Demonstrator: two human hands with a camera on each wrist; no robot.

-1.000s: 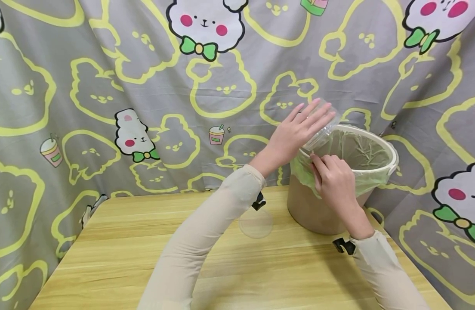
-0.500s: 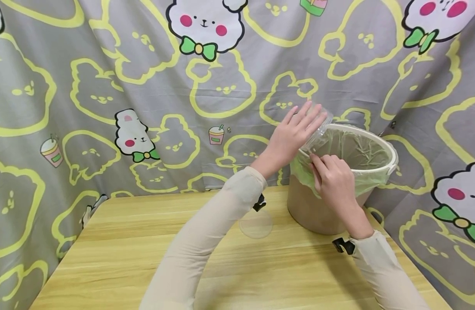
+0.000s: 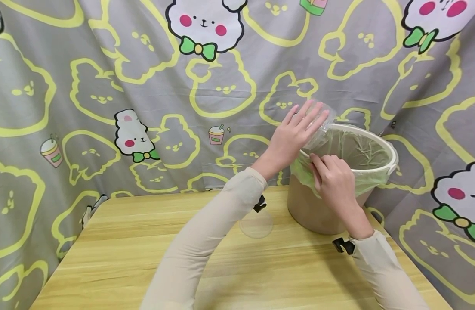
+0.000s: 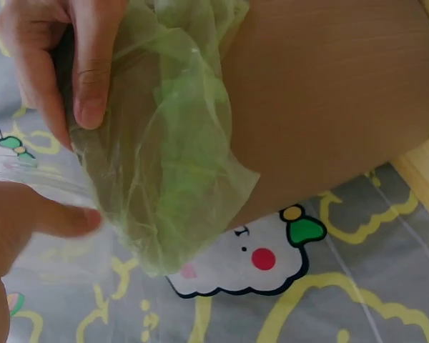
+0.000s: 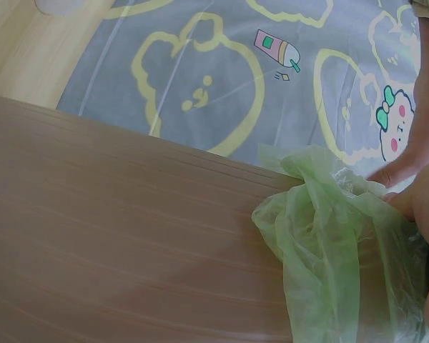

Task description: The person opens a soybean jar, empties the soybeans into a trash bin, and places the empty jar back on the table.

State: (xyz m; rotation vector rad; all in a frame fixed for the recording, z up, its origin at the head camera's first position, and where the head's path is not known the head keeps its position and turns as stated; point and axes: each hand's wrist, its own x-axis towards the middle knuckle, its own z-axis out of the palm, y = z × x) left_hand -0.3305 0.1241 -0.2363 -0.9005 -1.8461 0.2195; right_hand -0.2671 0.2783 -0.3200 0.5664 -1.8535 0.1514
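Observation:
My left hand [image 3: 295, 135] holds a clear plastic container [image 3: 322, 122] tilted at the left rim of a tan trash can [image 3: 311, 211]. Its fingers lie long across the near side of the container; in the left wrist view the thumb [image 4: 68, 218] shows against the see-through wall. A pale green bin liner [image 3: 371, 183] folds over the can's white rim. My right hand [image 3: 335, 181] pinches the liner at the near left of that rim, its thumb pressing the outside of the bag in the left wrist view. What the container holds cannot be made out.
A clear round disc, like a lid [image 3: 256, 224], lies flat on the wooden table [image 3: 144, 241] left of the can. Behind stands a grey cartoon-print curtain [image 3: 222, 99], close to the can's back and right side.
My left hand and the clear container have shifted slightly left since a second ago, and the container's tilt has changed a little. The right hand stays on the liner at the rim.

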